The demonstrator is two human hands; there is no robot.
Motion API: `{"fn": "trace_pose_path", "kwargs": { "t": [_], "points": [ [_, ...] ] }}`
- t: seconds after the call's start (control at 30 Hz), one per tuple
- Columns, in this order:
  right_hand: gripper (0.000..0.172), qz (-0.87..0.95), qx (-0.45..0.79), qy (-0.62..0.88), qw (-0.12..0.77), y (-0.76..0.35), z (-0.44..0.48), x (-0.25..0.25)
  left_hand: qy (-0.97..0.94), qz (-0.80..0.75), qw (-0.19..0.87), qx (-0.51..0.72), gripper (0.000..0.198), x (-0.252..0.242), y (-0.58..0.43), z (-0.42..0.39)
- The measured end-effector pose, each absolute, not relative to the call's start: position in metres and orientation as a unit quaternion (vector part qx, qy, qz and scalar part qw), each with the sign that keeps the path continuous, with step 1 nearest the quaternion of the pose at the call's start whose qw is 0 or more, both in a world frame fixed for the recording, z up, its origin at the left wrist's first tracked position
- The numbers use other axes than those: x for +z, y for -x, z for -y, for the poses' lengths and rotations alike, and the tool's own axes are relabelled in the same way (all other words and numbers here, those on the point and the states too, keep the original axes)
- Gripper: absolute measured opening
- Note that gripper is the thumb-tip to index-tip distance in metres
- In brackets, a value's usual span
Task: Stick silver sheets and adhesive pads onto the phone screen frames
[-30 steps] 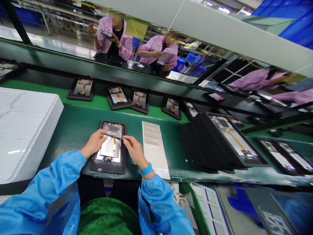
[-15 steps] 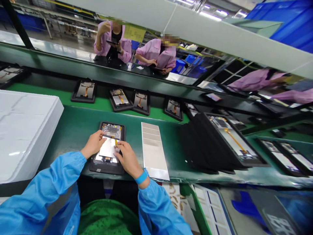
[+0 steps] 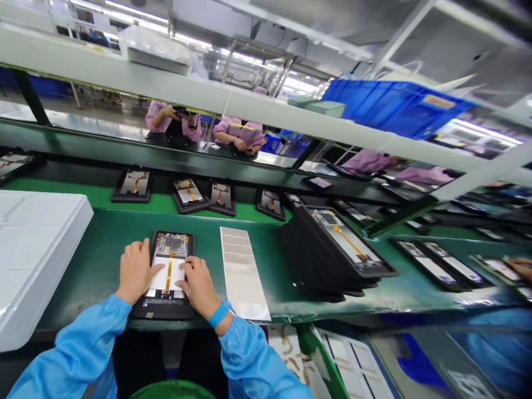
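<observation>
An opened tablet [image 3: 171,311] lies flat on the green bench before me, its circuit board showing at the far end. Down its middle an orange ribbon cable [image 3: 169,271] runs straight over a white battery [image 3: 160,269]. My left hand [image 3: 135,271] rests along the tablet's left edge, fingers stretched, thumb reaching onto the battery. At the right edge is my right hand [image 3: 200,285], its thumb and index finger apart and touching the battery's right side. To the right of that hand lies a pale sheet [image 3: 245,274] with strips marked across its upper part.
A white tray stack [image 3: 41,238] stands left. To the right are a pile of black trays [image 3: 320,260] with an opened tablet [image 3: 347,238] on top. Several tablets lie on the green strip [image 3: 162,209] behind. Overhead runs a shelf bearing a blue crate [image 3: 399,108]. Co-workers in pink sit opposite.
My hands have moved from the ribbon cable to the tablet's sides. The cable, bent up before, now lies straight along the battery. The camera has tilted up.
</observation>
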State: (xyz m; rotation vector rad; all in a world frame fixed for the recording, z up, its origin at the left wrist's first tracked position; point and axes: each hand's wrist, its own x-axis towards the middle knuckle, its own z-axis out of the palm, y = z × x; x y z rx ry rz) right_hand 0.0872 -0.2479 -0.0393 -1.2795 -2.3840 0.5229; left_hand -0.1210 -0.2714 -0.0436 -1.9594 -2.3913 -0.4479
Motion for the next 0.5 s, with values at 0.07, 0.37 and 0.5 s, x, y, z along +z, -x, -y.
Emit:
{"fn": "trace_pose_path", "kwargs": {
  "t": [0.07, 0.37, 0.5],
  "points": [
    [0.057, 0.832, 0.171, 0.495, 0.184, -0.087, 0.247, -0.038, 0.606, 0.779, 0.000, -0.159, 0.072, -0.062, 0.125, 0.274],
    [0.070, 0.785, 0.325, 0.495, 0.184, -0.103, 0.232, -0.025, 0.502, 0.680, -0.316, -0.432, 0.072, -0.058, 0.113, 0.275],
    [0.046, 0.788, 0.349, 0.457, 0.223, -0.165, 0.213, 0.028, 0.444, 0.619, -0.412, -0.499, 0.073, 0.008, 0.121, 0.217]
  ]
}}
